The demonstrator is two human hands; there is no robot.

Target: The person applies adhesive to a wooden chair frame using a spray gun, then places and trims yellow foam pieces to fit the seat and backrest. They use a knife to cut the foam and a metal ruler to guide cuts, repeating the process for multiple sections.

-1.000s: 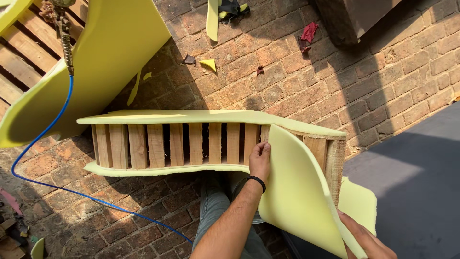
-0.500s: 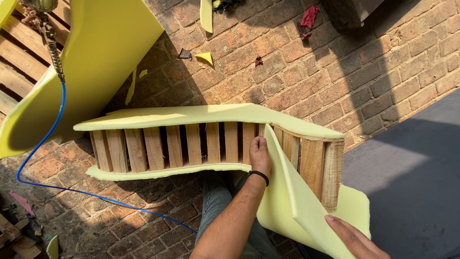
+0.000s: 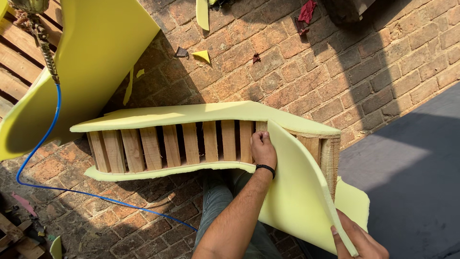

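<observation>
A wooden slatted frame lies on its side on brick paving, with yellow foam strips along its top and bottom edges. A loose yellow foam sheet curves off the frame's right end, leaving the end post bare. My left hand, with a black wristband, has its fingers curled at the sheet's inner edge against the last slat. My right hand, at the bottom right, grips the sheet's outer edge.
A large yellow foam sheet leans over a wooden pallet at the top left. A metal air tool hangs there, its blue hose trailing across the bricks. Foam scraps and a red rag lie beyond. A grey surface is at right.
The loose foam sheet has peeled down and to the right off the frame's end, baring the end post. My right hand has shifted along its outer edge. My left hand stays at the last slat.
</observation>
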